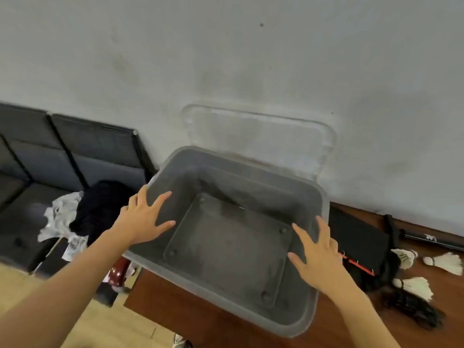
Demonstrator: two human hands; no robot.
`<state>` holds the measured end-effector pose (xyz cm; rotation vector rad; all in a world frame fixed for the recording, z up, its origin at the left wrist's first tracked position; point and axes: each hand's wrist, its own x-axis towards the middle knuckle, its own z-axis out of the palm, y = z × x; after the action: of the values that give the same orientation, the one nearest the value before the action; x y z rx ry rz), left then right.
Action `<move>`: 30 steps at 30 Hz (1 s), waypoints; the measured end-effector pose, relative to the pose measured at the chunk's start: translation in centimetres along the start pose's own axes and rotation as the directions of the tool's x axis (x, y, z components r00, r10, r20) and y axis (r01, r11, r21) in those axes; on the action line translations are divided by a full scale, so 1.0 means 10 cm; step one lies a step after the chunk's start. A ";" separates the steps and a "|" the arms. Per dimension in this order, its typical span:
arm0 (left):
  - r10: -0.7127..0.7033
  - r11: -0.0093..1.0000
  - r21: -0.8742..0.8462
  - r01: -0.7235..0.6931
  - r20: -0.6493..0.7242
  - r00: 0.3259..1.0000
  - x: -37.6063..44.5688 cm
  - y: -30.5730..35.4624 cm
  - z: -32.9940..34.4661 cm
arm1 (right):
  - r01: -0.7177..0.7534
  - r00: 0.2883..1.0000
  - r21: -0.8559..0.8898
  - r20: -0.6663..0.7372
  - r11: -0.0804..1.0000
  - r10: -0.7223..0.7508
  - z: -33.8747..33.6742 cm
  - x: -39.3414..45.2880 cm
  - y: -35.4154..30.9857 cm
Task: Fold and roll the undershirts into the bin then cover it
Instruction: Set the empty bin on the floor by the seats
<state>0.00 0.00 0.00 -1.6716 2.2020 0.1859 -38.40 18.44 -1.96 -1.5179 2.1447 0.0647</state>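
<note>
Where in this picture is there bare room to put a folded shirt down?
The bin holds nothing; its floor between the left hand and right hand is bare. The brown tabletop in front of the bin is also free. Right of the bin, shuttlecocks and dark items crowd the surface; left, the clothes pile does.

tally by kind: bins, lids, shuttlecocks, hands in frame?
bin: 1
lid: 1
shuttlecocks: 3
hands, left hand and right hand: 2
Total: 7
</note>
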 end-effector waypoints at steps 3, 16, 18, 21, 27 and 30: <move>-0.064 0.997 0.031 0.064 -0.014 0.998 0.01 0.04 0.11 | 0.010 0.999 0.051 -0.045 0.999 -0.008 0.13 -0.02 0.02; -0.170 0.964 -0.183 0.194 0.137 0.976 0.06 -0.21 0.15 | -0.083 0.960 0.382 -0.216 0.920 0.176 0.29 -0.05 -0.20; -0.176 0.959 -0.202 0.199 0.127 0.976 -0.08 -0.31 0.24 | -0.073 0.957 0.374 -0.235 0.924 0.171 0.32 -0.09 -0.29; -0.209 0.943 -0.239 0.229 0.108 0.972 -0.37 -0.59 0.39 | -0.044 0.964 0.356 -0.229 0.934 0.133 0.41 -0.18 -0.52; -0.375 0.863 -0.323 0.388 0.104 0.921 -1.27 -1.46 0.70 | 0.101 0.974 0.316 -0.227 0.943 -0.028 0.60 -0.59 -1.34; -0.439 0.808 -0.374 0.455 0.131 0.889 -1.89 -1.97 0.90 | 0.176 0.971 0.297 -0.209 0.939 -0.116 0.77 -0.85 -1.84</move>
<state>24.93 14.29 0.86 -2.3339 1.7471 0.5601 -17.02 21.40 -0.52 -1.5352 2.0533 -0.4695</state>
